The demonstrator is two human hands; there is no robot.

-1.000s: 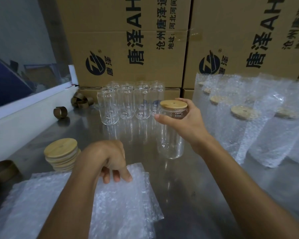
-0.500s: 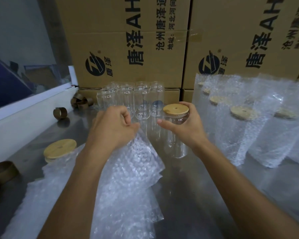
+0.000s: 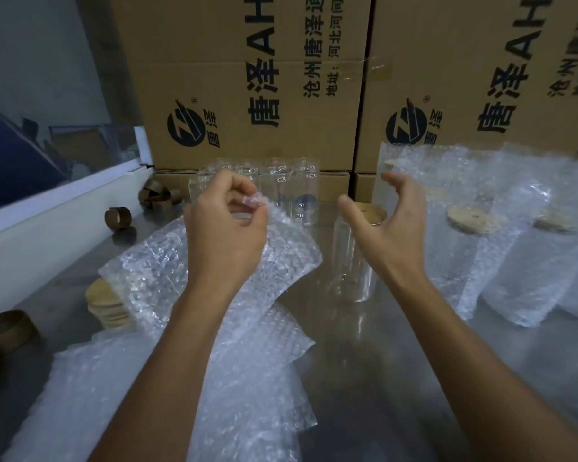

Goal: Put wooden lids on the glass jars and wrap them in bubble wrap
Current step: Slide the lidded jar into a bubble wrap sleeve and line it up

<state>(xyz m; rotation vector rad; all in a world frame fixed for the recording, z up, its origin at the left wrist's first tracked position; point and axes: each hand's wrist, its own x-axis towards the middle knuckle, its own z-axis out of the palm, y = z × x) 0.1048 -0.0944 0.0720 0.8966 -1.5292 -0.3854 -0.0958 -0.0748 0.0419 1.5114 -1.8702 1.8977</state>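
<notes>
- Head view: a clear glass jar stands upright on the steel tabletop, right of centre, with a round pale wooden lid seated on its mouth.
- The right hand hovers just over that lid, its grip spread wide, thumb to the left and fingers arched on the far side; from here I cannot tell whether any finger touches the lid.
- The left hand is raised left of the jar, its grip pinching the top edge of a bubble wrap sheet between thumb and fingertips, so the sheet hangs crumpled toward the tabletop.
- More bubble wrap lies in a loose pile at the near left, cut off by the bottom edge.
- A stack of spare lids sits at the left, half covered by the lifted sheet.
- Bare jars stand in a cluster at the far centre, partly hidden behind the left hand; their number is hard to make out.
- Wrapped jars crowd the right side, lids dim through the plastic, the outermost cut off.
- Brown tape cores lie along the left, in front of a white ledge.
- Printed cardboard cartons wall off the far side.
</notes>
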